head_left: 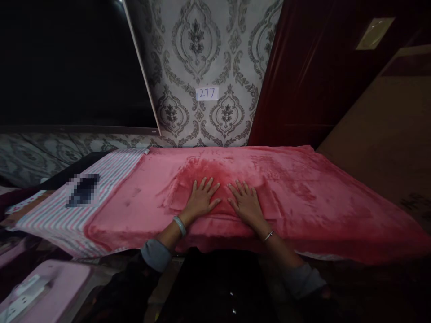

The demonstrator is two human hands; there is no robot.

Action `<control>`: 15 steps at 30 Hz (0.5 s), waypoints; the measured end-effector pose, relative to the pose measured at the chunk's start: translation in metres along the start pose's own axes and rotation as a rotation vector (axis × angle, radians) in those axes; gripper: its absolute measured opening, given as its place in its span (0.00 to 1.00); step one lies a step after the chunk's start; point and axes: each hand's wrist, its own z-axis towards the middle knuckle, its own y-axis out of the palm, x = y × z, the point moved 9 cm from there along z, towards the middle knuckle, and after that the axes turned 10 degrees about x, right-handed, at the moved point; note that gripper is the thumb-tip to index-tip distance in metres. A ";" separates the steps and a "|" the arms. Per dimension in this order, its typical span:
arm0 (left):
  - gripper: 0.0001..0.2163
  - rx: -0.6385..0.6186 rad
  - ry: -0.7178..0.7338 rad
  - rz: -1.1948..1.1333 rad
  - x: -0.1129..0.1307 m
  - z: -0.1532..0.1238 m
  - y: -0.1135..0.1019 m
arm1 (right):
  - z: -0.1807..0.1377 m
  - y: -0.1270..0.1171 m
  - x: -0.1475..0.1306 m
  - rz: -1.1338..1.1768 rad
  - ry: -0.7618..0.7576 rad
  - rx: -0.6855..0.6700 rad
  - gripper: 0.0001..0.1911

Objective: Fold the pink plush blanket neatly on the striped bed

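Observation:
A pink plush blanket (313, 193) covers the table in front of me. On it lies a smaller folded pink cloth (222, 179). My left hand (201, 197) rests flat on the folded cloth, fingers spread and open, with a pale bangle on that wrist. My right hand (245, 200) lies flat beside it on the same cloth, fingers stretched out, a thin bracelet on its wrist. Neither hand grips anything.
A striped pink-and-white cloth (111, 175) lies under the blanket at the left, with a dark blurred object (82, 190) on it. Patterned wallpaper carries a paper label "277" (207, 93). A dark red curtain (303, 76) hangs right. A pink box (43, 287) sits lower left.

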 end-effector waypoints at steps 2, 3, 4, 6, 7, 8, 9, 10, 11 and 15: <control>0.29 -0.007 -0.004 -0.014 -0.005 -0.005 -0.009 | -0.007 -0.005 0.008 -0.009 0.025 0.009 0.30; 0.29 0.009 -0.016 -0.014 -0.011 -0.008 -0.014 | -0.013 -0.009 0.014 -0.020 0.041 0.030 0.30; 0.29 0.035 -0.042 -0.006 -0.019 -0.012 -0.020 | -0.020 -0.013 0.022 -0.037 0.063 0.060 0.30; 0.29 0.086 -0.130 0.033 -0.042 -0.022 -0.027 | -0.038 -0.016 0.040 -0.075 0.119 0.118 0.29; 0.29 0.094 -0.180 0.055 -0.054 -0.028 -0.027 | -0.046 -0.015 0.048 -0.087 0.141 0.136 0.28; 0.28 0.090 -0.220 0.072 -0.063 -0.033 -0.025 | -0.054 -0.013 0.055 -0.089 0.155 0.147 0.28; 0.28 0.085 -0.245 0.084 -0.070 -0.036 -0.022 | -0.059 -0.010 0.060 -0.082 0.163 0.156 0.27; 0.28 0.082 -0.259 0.090 -0.074 -0.039 -0.019 | -0.063 -0.008 0.063 -0.063 0.166 0.167 0.27; 0.28 0.087 -0.264 0.092 -0.075 -0.041 -0.017 | -0.064 -0.007 0.065 -0.028 0.168 0.184 0.27; 0.27 0.149 -0.276 0.080 -0.071 -0.045 -0.019 | -0.066 -0.044 0.063 0.360 0.258 0.342 0.22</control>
